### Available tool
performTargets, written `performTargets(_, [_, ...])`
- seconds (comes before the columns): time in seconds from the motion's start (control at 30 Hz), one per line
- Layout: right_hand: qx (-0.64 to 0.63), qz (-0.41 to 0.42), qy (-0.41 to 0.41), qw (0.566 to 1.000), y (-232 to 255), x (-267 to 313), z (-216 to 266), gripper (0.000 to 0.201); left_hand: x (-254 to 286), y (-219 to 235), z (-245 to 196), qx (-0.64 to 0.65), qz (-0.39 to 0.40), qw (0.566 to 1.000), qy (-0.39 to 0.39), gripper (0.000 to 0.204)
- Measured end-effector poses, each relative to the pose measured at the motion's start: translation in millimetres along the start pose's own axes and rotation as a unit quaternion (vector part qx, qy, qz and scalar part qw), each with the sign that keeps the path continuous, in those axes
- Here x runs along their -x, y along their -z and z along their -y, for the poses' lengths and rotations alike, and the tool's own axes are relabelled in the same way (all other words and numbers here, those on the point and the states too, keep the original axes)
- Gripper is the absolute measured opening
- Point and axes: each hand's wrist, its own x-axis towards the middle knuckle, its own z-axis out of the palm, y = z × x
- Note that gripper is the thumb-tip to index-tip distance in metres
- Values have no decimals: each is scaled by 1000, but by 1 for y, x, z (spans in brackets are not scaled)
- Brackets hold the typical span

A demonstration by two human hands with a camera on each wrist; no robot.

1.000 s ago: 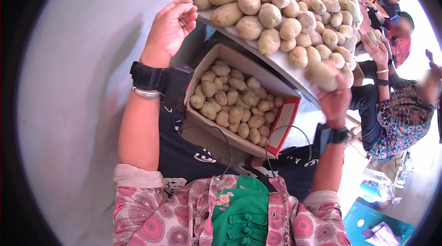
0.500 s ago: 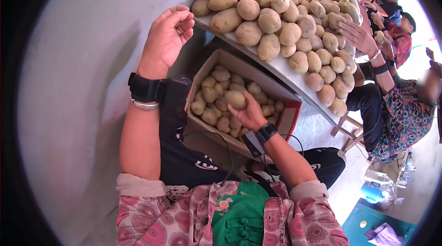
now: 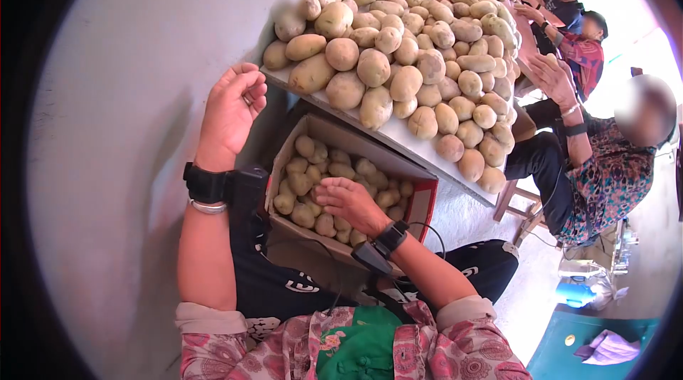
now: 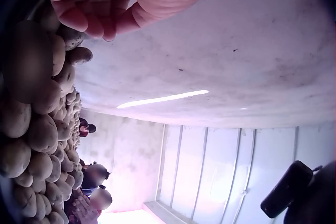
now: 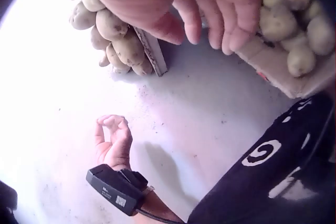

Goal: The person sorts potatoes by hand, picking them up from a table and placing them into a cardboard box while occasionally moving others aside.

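Observation:
My right hand [image 3: 352,203] hovers above a cardboard box [image 3: 356,144], its fingers stretched out and nothing held. In the right wrist view its fingers [image 5: 212,22] are relaxed and spread a little. The box stands beneath the table edge and contains many potatoes [image 3: 302,215], part of them hidden behind that hand. My left hand [image 3: 231,111] is raised by the wall, beside the table corner, with loosely bent fingers and nothing in them. A large heap of potatoes [image 3: 405,85] covers the table near it.
The table's pale edge [image 3: 466,182] runs above the box. Across the table on the right sits a person in a patterned top [image 3: 612,166], with others farther back. A wall [image 3: 107,166] rises on the left. A teal table [image 3: 569,344] stands at lower right.
My right hand carried a potato from the table's front edge to over the box and let it go; the hand is now empty. My left hand kept its pose while the head view shifted.

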Motion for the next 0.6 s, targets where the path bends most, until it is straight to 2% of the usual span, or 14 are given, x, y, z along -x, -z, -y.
performTargets(0.1, [38,-24,9,999,6,20,16,29,2,-4,5,-4,-1,1000,5,8])
performTargets(0.2, [120,-7,110,987,-4,34,61,24,2,-4,2,-15,0,1000,2,8])
performTargets(0.3, [228,1,238,944,-14,39,123,23,3,-5,3,-5,0,1000,1,9])
performTargets(0.37, [342,-63,359,866,-11,22,161,34,3,-5,2,-9,-10,1000,-1,9])
performTargets(0.4, [450,-150,359,804,-21,25,184,37,3,-4,0,-10,-13,1000,-2,9])
performTargets(0.47, [446,-162,386,791,-19,5,215,42,3,-4,-2,-5,-8,1000,-7,9])
performTargets(0.53, [618,-291,417,600,-9,-19,240,49,2,-3,-3,1,-7,1000,-6,9])
performTargets(0.6, [657,-309,407,554,-4,-40,254,53,2,-1,-5,2,-14,1000,-4,9])
